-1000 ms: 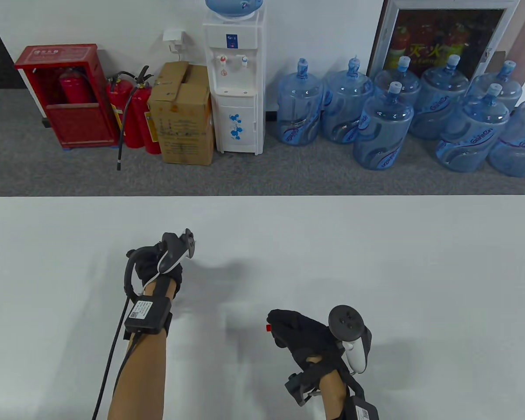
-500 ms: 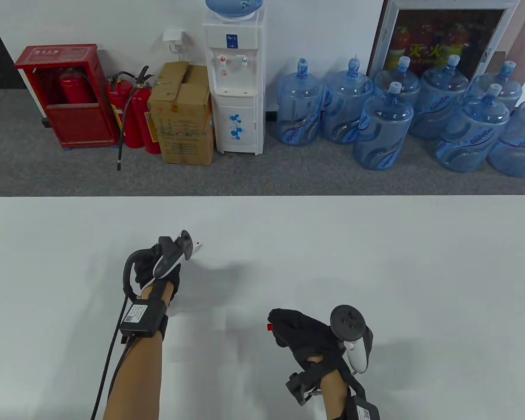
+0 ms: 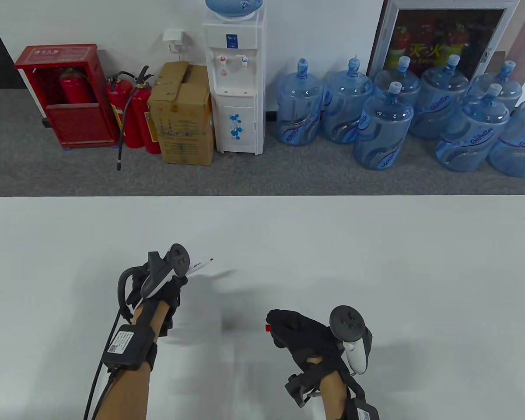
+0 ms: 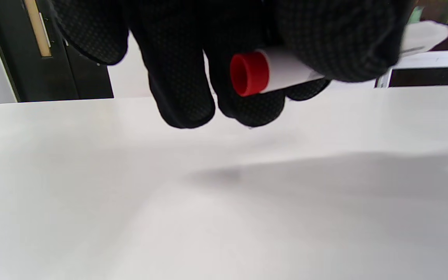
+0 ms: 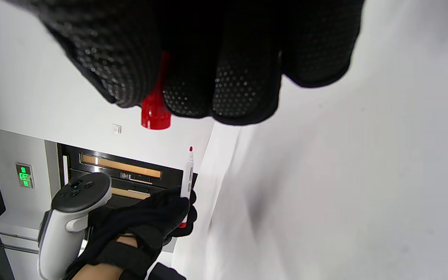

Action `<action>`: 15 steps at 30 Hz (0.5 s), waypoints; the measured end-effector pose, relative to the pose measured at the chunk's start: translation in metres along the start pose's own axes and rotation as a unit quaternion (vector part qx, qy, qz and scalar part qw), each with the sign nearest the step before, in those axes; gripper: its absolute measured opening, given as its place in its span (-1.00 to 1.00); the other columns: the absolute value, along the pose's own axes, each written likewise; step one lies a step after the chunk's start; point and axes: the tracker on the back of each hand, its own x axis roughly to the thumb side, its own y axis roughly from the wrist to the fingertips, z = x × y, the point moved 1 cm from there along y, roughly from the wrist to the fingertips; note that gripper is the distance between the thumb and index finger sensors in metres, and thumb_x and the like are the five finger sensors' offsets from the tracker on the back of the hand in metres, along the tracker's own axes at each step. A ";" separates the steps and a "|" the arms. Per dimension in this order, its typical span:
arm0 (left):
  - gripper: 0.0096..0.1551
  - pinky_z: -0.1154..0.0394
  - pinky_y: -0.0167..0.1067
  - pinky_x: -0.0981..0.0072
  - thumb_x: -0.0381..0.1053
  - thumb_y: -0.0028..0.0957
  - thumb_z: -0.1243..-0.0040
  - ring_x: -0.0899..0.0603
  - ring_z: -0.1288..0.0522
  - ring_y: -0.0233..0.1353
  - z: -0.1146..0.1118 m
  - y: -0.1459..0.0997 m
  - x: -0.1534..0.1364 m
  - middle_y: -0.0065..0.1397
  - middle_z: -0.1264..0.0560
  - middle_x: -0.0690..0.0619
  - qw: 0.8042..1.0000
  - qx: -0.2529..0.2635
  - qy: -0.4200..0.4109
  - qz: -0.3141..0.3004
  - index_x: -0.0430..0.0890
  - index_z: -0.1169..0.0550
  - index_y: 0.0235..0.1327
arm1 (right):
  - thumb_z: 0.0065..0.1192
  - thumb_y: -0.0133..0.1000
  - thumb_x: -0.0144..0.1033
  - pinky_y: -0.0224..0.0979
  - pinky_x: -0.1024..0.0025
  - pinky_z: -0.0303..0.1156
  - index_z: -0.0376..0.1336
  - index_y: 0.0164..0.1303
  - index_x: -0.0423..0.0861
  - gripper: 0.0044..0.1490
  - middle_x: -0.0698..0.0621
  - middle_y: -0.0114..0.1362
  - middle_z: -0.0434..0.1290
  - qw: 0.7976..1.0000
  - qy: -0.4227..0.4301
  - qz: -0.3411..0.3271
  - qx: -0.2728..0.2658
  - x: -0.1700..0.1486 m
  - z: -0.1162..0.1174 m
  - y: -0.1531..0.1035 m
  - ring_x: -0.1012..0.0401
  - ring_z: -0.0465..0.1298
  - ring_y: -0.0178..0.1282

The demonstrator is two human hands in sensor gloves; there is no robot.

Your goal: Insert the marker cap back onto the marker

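Observation:
My left hand grips a white marker with a red tip pointing up and right, lifted above the table. In the left wrist view the marker's red back end sticks out below my gloved fingers. The right wrist view shows the marker upright in that hand. My right hand holds the red cap, whose end pokes out to the left. The cap also shows between my right fingers. The hands are well apart.
The white table spreads around both hands. Beyond its far edge stand a water dispenser, a cardboard box, fire extinguishers and several blue water jugs.
My left hand has lifted the marker off the table and drawn back towards me and slightly left; the marker's tip now shows. My right hand with the cap has stayed put.

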 end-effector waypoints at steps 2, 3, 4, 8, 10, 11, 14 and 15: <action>-0.47 -0.42 0.37 -0.22 0.23 -0.23 -0.31 -0.11 -0.78 0.22 0.003 -0.014 -0.001 0.16 -0.77 0.18 1.000 0.012 -0.012 -0.017 0.32 -0.65 0.09 | 0.39 -0.04 -0.01 0.28 0.09 0.54 0.42 0.18 0.20 -0.46 0.16 0.17 0.62 1.000 0.004 -0.002 0.001 0.001 0.001 -0.001 0.20 0.66 0.02; -0.47 -0.42 0.36 -0.22 0.24 -0.24 -0.33 -0.11 -0.78 0.22 0.004 -0.018 -0.002 0.16 -0.77 0.18 0.999 0.016 -0.018 -0.021 0.32 -0.66 0.08 | 0.39 -0.04 -0.01 0.28 0.08 0.54 0.42 0.18 0.20 -0.46 0.16 0.17 0.62 1.000 0.006 -0.003 0.003 0.002 0.002 -0.001 0.19 0.66 0.02; -0.46 -0.42 0.37 -0.23 0.24 -0.25 -0.34 -0.11 -0.78 0.22 0.006 -0.026 -0.003 0.16 -0.77 0.19 0.999 0.022 -0.025 -0.028 0.32 -0.65 0.08 | 0.40 -0.04 -0.02 0.28 0.08 0.54 0.42 0.17 0.20 -0.46 0.16 0.18 0.62 1.000 0.008 -0.005 0.004 0.002 0.004 -0.002 0.19 0.66 0.02; -0.46 -0.41 0.37 -0.24 0.26 -0.27 -0.36 -0.12 -0.76 0.24 0.013 -0.050 -0.007 0.17 -0.76 0.19 0.996 0.042 -0.063 -0.049 0.32 -0.66 0.05 | 0.40 -0.05 -0.02 0.29 0.08 0.53 0.42 0.18 0.21 -0.46 0.16 0.19 0.61 1.000 0.016 -0.008 0.009 0.004 0.008 -0.004 0.19 0.66 0.04; -0.46 -0.40 0.37 -0.24 0.27 -0.28 -0.36 -0.13 -0.76 0.25 0.017 -0.063 -0.008 0.19 -0.75 0.19 0.994 0.054 -0.072 -0.059 0.32 -0.66 0.05 | 0.40 -0.05 -0.02 0.29 0.08 0.53 0.42 0.18 0.21 -0.46 0.16 0.19 0.61 1.000 0.025 -0.009 0.012 0.004 0.010 -0.005 0.19 0.65 0.04; -0.47 -0.40 0.37 -0.24 0.28 -0.28 -0.36 -0.13 -0.75 0.26 0.019 -0.070 -0.009 0.19 -0.74 0.19 0.993 0.062 -0.077 -0.065 0.34 -0.66 0.04 | 0.40 -0.05 -0.02 0.29 0.08 0.53 0.42 0.18 0.21 -0.46 0.16 0.20 0.61 0.999 0.029 -0.009 0.012 0.004 0.011 -0.006 0.19 0.65 0.04; -0.46 -0.40 0.38 -0.25 0.28 -0.28 -0.36 -0.13 -0.75 0.26 0.022 -0.083 -0.010 0.20 -0.74 0.19 0.991 0.068 -0.085 -0.074 0.34 -0.65 0.05 | 0.40 -0.04 -0.03 0.29 0.08 0.53 0.42 0.18 0.21 -0.46 0.16 0.20 0.60 0.999 0.040 -0.006 0.018 0.003 0.013 -0.006 0.18 0.65 0.05; -0.47 -0.40 0.38 -0.24 0.28 -0.28 -0.36 -0.13 -0.75 0.26 0.023 -0.089 -0.010 0.20 -0.74 0.19 0.991 0.072 -0.090 -0.075 0.34 -0.65 0.05 | 0.40 -0.04 -0.03 0.30 0.08 0.53 0.42 0.18 0.22 -0.46 0.16 0.21 0.60 0.999 0.041 -0.005 0.019 0.003 0.013 -0.007 0.18 0.65 0.05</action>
